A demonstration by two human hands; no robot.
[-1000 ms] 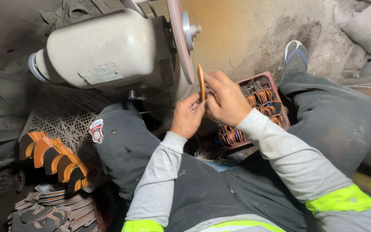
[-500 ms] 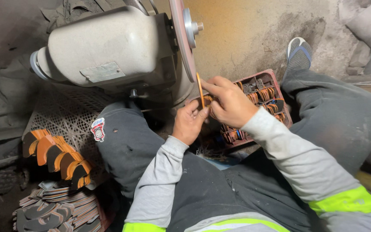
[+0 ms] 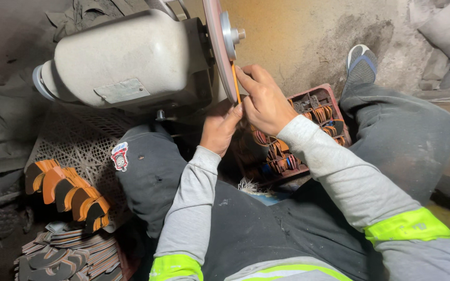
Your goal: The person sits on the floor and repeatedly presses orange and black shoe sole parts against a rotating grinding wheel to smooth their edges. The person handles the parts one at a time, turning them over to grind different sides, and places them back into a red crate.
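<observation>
A thin orange sole piece [image 3: 235,86] is pressed edge-on against the grinding disc [image 3: 217,47] of a grey bench motor [image 3: 126,60]. My right hand [image 3: 264,99] pinches its upper part, fingers right beside the disc. My left hand [image 3: 221,127] grips its lower end from below, just under the disc's rim. Both hands are closed on the same piece. I sit on the floor with my knees either side of the machine.
A red crate [image 3: 321,99] of orange and dark pieces lies under my right arm. A row of orange and black soles [image 3: 69,192] rests on a mesh crate [image 3: 74,143] at left, with stacked dark soles [image 3: 69,255] below. A rough wall stands behind.
Both hands have carried the orange piece up and left from above the red crate until its edge meets the disc.
</observation>
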